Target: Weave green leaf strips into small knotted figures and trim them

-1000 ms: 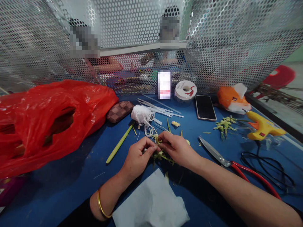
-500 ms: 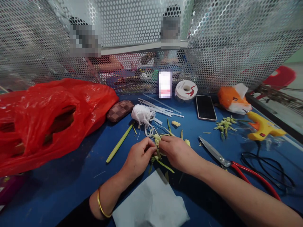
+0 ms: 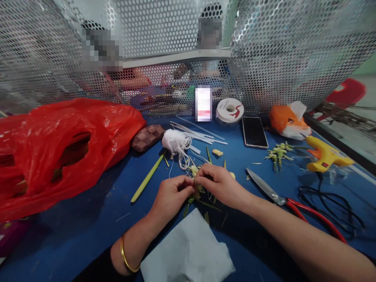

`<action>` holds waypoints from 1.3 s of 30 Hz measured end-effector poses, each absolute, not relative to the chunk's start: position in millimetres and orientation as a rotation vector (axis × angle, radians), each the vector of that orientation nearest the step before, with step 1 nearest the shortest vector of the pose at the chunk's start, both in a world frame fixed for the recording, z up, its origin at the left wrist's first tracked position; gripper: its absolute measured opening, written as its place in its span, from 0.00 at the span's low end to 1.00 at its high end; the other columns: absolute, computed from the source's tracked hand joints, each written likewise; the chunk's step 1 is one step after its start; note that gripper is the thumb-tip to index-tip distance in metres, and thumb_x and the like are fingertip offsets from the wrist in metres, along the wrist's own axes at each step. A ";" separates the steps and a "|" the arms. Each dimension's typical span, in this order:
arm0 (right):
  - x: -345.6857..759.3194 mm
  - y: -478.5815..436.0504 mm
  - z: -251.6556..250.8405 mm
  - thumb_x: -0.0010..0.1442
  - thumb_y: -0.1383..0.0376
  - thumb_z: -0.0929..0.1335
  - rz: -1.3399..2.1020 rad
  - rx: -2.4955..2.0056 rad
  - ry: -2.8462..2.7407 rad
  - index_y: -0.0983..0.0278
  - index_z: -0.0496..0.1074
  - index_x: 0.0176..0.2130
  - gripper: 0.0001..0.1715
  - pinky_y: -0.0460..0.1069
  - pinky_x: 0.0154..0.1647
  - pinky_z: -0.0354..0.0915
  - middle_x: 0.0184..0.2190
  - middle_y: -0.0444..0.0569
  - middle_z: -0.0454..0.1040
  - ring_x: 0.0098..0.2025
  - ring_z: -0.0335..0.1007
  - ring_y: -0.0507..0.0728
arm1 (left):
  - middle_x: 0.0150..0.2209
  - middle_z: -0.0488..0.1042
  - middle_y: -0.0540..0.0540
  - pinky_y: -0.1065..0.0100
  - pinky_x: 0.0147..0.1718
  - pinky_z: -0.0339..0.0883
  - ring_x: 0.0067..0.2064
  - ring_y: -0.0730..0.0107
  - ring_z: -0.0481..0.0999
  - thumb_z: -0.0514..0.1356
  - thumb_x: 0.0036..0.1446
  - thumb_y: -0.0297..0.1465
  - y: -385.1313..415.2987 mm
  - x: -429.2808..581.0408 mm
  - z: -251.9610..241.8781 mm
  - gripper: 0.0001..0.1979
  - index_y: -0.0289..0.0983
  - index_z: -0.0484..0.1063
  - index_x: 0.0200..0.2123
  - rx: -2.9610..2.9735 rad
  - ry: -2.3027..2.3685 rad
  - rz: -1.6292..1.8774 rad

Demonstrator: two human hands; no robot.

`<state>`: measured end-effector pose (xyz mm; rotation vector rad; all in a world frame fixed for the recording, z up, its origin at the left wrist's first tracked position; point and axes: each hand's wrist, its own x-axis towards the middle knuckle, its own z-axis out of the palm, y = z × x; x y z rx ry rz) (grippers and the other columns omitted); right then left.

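Note:
My left hand (image 3: 175,194) and my right hand (image 3: 219,181) meet fingertip to fingertip at the middle of the table. Both are closed in a pinch on a small yellow-green plant piece (image 3: 194,170), mostly hidden by the fingers. Green scraps and strips (image 3: 190,203) lie beneath them. Just beyond the hands is a bundle of white string (image 3: 175,141) with loose loops trailing toward the fingers. A long green stalk (image 3: 148,177) lies to the left. In front of the hands is a pale folded sheet (image 3: 188,250).
Red-handled scissors (image 3: 266,187), a yellow glue gun (image 3: 326,153) with black cord and a green sprig (image 3: 279,154) lie right. Behind are a phone (image 3: 255,132), a ribbon spool (image 3: 230,111) and white sticks (image 3: 202,135). A red bag (image 3: 114,117) fills the left. People sit beyond the mesh.
My right hand has turned, its index finger now arched and its thumb showing. A light green strip below the fingers has shifted. My left hand stays nearly in place, still pinching.

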<state>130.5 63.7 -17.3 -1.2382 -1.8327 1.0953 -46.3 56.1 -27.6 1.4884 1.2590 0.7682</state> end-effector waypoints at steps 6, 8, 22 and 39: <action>129.2 64.8 -15.1 0.60 0.62 0.66 1.444 -1.170 -1.588 0.64 0.70 0.28 0.10 0.47 0.27 0.60 0.22 0.42 0.67 0.24 0.62 0.50 | 0.29 0.79 0.50 0.69 0.33 0.66 0.31 0.68 0.75 0.60 0.54 0.30 55.2 -48.7 -29.6 0.07 0.38 0.78 0.30 1.588 1.208 0.739; 132.6 66.4 -14.0 0.59 0.65 0.65 1.427 -1.149 -1.565 0.65 0.72 0.35 0.06 0.47 0.30 0.62 0.28 0.44 0.71 0.28 0.65 0.51 | 0.27 0.78 0.50 0.70 0.32 0.66 0.30 0.69 0.74 0.60 0.54 0.30 56.0 -48.0 -29.0 0.05 0.37 0.76 0.29 1.548 1.215 0.761; 141.8 66.0 -8.7 0.56 0.74 0.67 0.887 -1.200 -2.104 0.63 0.71 0.29 0.07 0.47 0.34 0.60 0.34 0.45 0.68 0.34 0.66 0.52 | 0.22 0.74 0.52 0.70 0.30 0.64 0.26 0.73 0.70 0.62 0.53 0.35 57.3 -44.3 -21.3 0.09 0.36 0.70 0.25 1.338 1.197 0.807; 147.0 62.8 10.8 0.61 0.66 0.67 1.454 -1.110 -2.165 0.63 0.69 0.25 0.13 0.43 0.22 0.57 0.16 0.38 0.67 0.20 0.61 0.49 | 0.26 0.76 0.50 0.69 0.33 0.65 0.29 0.72 0.73 0.69 0.41 0.30 60.0 -47.7 -16.7 0.07 0.36 0.75 0.24 1.157 1.198 0.788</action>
